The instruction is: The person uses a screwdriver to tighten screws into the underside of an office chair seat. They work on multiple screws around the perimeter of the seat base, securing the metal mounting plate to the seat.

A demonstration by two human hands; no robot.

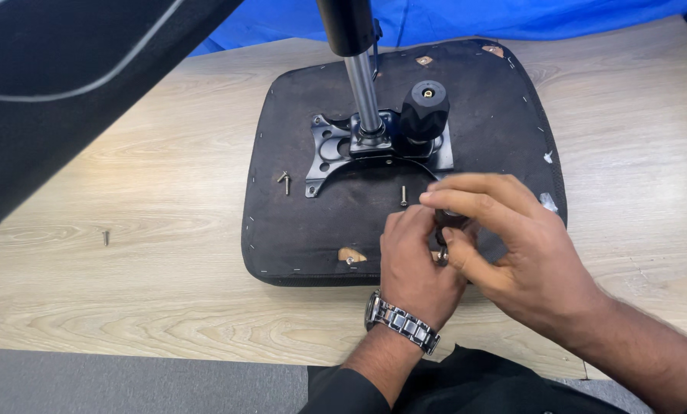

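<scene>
Far left: a dark curved panel point(67, 84) fills the upper corner above the wooden table point(167, 307). 1 loose screw point(106, 238) lies alone on the bare wood, well apart from everything else. Centre: an upturned black chair seat point(297, 230) rests flat on the table, its fabric underside facing up. 2 screws point(284, 182) lie together on the fabric just left of the black metal mounting plate point(324, 153); a further single screw point(404, 196) lies below the plate. A chrome gas-lift column point(363, 92) rises from the plate, and a black round knob point(425, 110) stands just beside it on the right. Right of centre, over the seat's near edge: the left hand point(412, 268), with a metal wristwatch point(401, 322), and the right hand point(512, 245) meet, touching each other. The fingers of both hands are curled closed around a small dark part point(451, 220) with a metal end, pinched between them. Behind the seat lies blue cloth point(512, 19).
</scene>
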